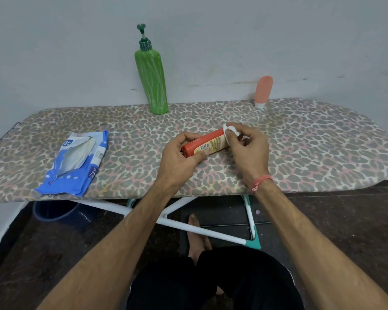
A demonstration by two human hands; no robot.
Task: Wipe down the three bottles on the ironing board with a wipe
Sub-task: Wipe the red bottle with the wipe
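Red tube wiped over a leopard-print ironing board (300, 139).

Tall green pump bottle (152, 79) upright at the rear; open blue wipes packet (76, 162) shows white wipes; small pink tube (263, 90) cap-down. Left hand (179, 159) grips the red-and-yellow tube (205, 144), lying lengthwise, pointing up-right; right hand (249, 148) pinches a white wipe (231, 130) against its far end.

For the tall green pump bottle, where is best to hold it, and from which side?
Grip the green pump bottle around its mid-body, coming from the front: it stands upright close to the wall, so its back is probably blocked. Avoid the thin pump head.
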